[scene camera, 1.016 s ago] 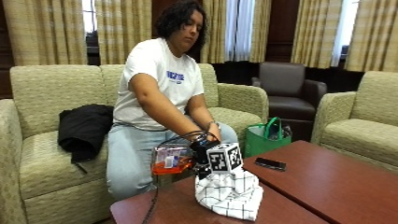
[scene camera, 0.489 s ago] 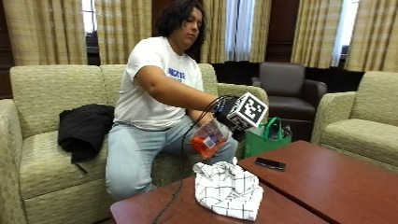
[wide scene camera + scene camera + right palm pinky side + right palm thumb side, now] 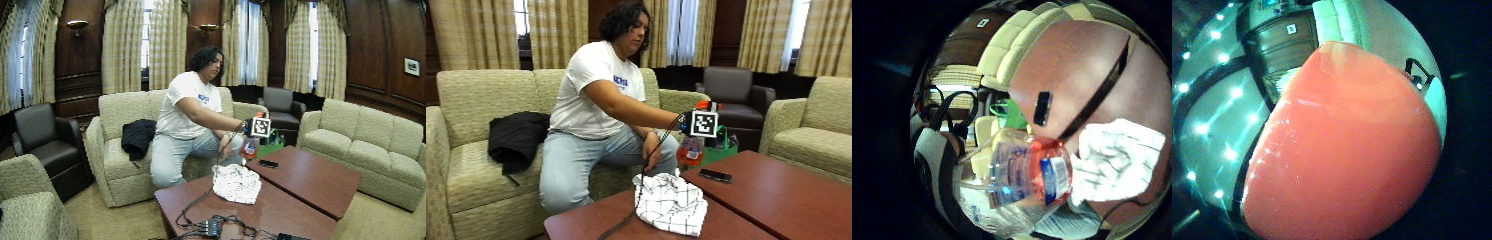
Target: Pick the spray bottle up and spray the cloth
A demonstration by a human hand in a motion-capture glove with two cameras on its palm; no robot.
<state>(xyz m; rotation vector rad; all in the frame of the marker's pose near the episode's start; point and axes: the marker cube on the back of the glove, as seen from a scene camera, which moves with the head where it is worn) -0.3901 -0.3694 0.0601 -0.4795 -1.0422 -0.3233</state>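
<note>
While the gloved right hand [image 3: 695, 125] grips a clear plastic spray bottle [image 3: 690, 150], the crumpled checked cloth [image 3: 669, 202] lies below.

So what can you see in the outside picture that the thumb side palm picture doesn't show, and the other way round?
Only the outside view shows the person's gloved right hand holding the spray bottle up above the table, the checked cloth lying on it, a black phone and a black jacket on the sofa. Only the thumb side palm view shows ceiling lights and the bottle's orange body right up close. Both show the spray bottle and a pale sofa.
</note>
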